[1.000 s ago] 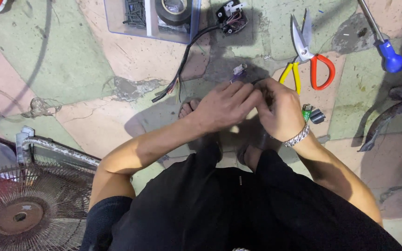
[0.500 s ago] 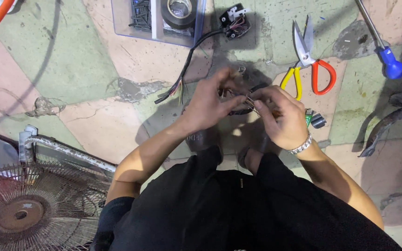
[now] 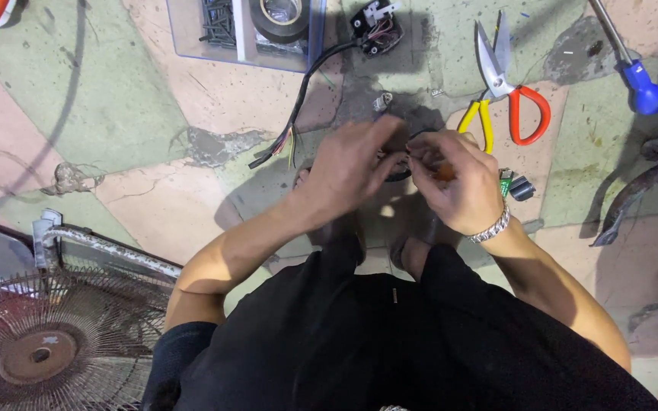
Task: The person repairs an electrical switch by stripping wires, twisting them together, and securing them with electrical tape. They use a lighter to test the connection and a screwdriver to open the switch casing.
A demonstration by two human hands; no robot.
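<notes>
A clear, shallow plastic tray (image 3: 192,38) lay on the cracked, patchy painted concrete floor (image 3: 116,114); it held a roll of black insulating tape (image 3: 278,19) and a dark bundle of small screws (image 3: 218,19). Just beside it sat a small black switch block (image 3: 375,27) with a black cable (image 3: 306,91) ending in bare coloured strands. Both hands met above the floor: the left hand (image 3: 344,171) and the right hand (image 3: 458,183), wearing a silver chain bracelet (image 3: 491,227), pinched a small dark wired part (image 3: 401,156) between their fingertips, largely hidden by them. Nearby lay steel snips with yellow and red handles (image 3: 504,91), well apart a blue-handled screwdriver (image 3: 634,68), and a rusty wire fan grille (image 3: 39,346).
</notes>
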